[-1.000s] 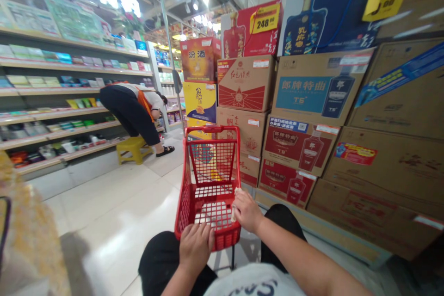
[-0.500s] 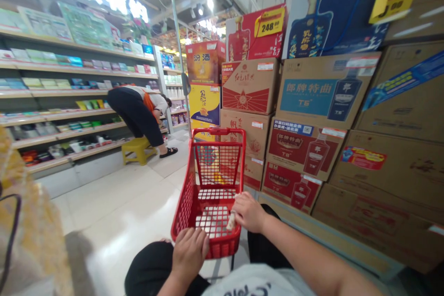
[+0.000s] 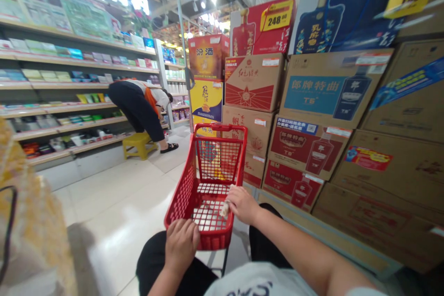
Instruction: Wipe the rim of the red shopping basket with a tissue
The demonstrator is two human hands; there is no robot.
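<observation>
In front of my knees is a red plastic shopping cart (image 3: 180, 199) with a grid basket. Its floor shows through the holes. My left hand (image 3: 183, 236) is closed over the near left corner of the basket's rim. At the right-hand rim, my right hand (image 3: 242, 203) has its fingers curled around a crumpled whitish cloth or tissue (image 3: 225, 209), which hangs down inside the basket. Whether the right palm also bears on the rim is hard to see.
Stacked liquor cartons (image 3: 255, 84) line the right side on a low platform. Shelves of small boxed goods (image 3: 86, 55) run along the left. A person (image 3: 138, 101) bends toward the lower shelves beside a yellow stool (image 3: 139, 146). A metal pole (image 3: 182, 32) stands beyond the cart.
The cart's near end has swung a little to the left in view, and both hands have moved left with it. The right hand still holds the whitish cloth or tissue.
</observation>
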